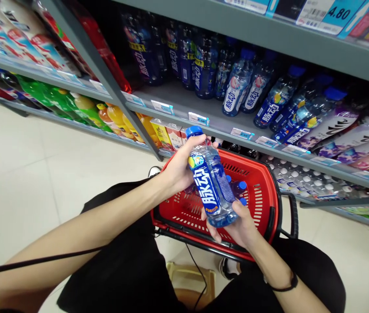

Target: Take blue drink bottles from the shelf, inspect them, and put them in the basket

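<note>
Both my hands grip one clear drink bottle with a blue cap and a blue label (206,184). My left hand (181,164) wraps round its neck end, thumb just below the cap. The base end rests in the fingers of my right hand (236,224). The bottle is tilted, its label facing up at me, above a red shopping basket (265,174). Down in the basket lie several blue-capped bottles (239,187), partly hidden behind the held one.
Ahead, a grey shelf (177,102) carries blue-labelled bottles (270,102) and purple-labelled bottles (334,126). Soda and juice bottles (70,102) fill the lower left shelf. Packed water bottles (308,178) stand low at the right. A black cord (41,260) crosses my left arm. A beige stool (191,282) is beneath me.
</note>
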`<state>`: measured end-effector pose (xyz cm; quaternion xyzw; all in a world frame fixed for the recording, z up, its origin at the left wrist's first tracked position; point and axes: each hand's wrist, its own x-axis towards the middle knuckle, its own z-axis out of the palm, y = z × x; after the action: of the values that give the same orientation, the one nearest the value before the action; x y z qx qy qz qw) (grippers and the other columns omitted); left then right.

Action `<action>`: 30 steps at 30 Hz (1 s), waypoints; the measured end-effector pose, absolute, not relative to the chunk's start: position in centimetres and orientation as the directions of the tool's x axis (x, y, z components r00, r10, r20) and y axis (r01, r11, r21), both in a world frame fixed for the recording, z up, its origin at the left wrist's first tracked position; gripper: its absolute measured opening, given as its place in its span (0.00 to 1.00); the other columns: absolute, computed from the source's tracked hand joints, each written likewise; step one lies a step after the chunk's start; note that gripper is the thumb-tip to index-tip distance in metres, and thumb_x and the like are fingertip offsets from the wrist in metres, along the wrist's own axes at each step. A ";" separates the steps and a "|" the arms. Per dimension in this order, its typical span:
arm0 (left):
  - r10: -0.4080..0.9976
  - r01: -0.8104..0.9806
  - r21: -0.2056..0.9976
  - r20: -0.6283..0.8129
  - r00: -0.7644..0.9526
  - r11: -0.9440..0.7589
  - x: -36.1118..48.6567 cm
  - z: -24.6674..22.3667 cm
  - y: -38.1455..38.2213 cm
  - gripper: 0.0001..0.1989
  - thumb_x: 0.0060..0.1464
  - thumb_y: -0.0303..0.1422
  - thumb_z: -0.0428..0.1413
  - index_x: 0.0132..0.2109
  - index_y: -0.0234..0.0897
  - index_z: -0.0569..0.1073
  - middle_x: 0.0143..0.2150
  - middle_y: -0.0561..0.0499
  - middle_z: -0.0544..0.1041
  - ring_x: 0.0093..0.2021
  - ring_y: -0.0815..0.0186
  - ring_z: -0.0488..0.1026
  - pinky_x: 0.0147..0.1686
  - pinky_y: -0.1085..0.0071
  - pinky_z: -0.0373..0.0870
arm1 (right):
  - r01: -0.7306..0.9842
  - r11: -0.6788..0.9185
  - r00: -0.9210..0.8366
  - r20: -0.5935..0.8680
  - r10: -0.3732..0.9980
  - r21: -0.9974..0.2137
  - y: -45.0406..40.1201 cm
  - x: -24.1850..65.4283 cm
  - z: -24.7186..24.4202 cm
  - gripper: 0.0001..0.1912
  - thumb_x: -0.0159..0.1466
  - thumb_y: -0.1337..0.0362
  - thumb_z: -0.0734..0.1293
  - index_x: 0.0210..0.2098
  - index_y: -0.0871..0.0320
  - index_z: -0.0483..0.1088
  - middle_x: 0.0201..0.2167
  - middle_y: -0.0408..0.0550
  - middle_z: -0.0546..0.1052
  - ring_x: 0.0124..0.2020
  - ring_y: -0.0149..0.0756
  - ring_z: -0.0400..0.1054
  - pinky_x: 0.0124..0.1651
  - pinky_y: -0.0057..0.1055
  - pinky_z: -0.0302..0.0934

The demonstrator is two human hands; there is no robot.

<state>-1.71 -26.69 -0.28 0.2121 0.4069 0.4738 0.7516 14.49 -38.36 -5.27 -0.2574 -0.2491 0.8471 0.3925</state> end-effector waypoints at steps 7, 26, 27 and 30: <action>0.829 -0.525 0.657 -0.521 0.201 0.541 -1.8 -1.1 -26.7 0.14 0.52 0.42 0.67 0.38 0.36 0.78 0.33 0.51 0.80 0.27 0.68 0.73 0.34 0.68 0.76 | -0.393 -0.451 -0.288 -0.358 0.888 -0.802 -38.9 14.1 -6.0 0.29 0.60 0.48 0.77 0.54 0.54 0.70 0.29 0.43 0.78 0.20 0.31 0.65 0.20 0.28 0.62; 0.859 -0.505 0.704 -0.476 0.186 0.499 -2.0 -1.1 -26.3 0.13 0.49 0.37 0.68 0.39 0.36 0.78 0.38 0.51 0.82 0.30 0.68 0.75 0.35 0.69 0.75 | 0.147 -0.263 -0.200 -0.289 0.936 -0.953 -38.9 14.1 -5.0 0.40 0.60 0.51 0.77 0.66 0.54 0.61 0.45 0.50 0.81 0.39 0.43 0.75 0.46 0.41 0.72; 0.866 -0.508 0.709 -0.464 0.185 0.489 -2.0 -1.1 -26.2 0.12 0.49 0.37 0.68 0.39 0.36 0.78 0.38 0.51 0.82 0.31 0.68 0.76 0.36 0.69 0.75 | 0.168 -0.260 -0.191 -0.290 0.938 -0.951 -38.9 14.2 -4.9 0.41 0.59 0.51 0.77 0.66 0.54 0.60 0.45 0.50 0.81 0.38 0.43 0.75 0.45 0.41 0.72; 0.869 -0.496 0.717 -0.446 0.215 0.491 -2.1 -1.0 -26.2 0.12 0.49 0.37 0.67 0.39 0.35 0.78 0.37 0.50 0.81 0.34 0.66 0.77 0.39 0.68 0.75 | 0.194 -0.257 -0.195 -0.294 0.936 -0.947 -38.7 14.3 -4.8 0.42 0.59 0.53 0.78 0.66 0.53 0.59 0.46 0.51 0.81 0.40 0.44 0.76 0.45 0.42 0.72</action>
<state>-2.08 -26.21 -1.05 0.2170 0.4299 0.4556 0.7487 14.29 -38.70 -4.79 -0.5463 -0.5170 0.5745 0.3226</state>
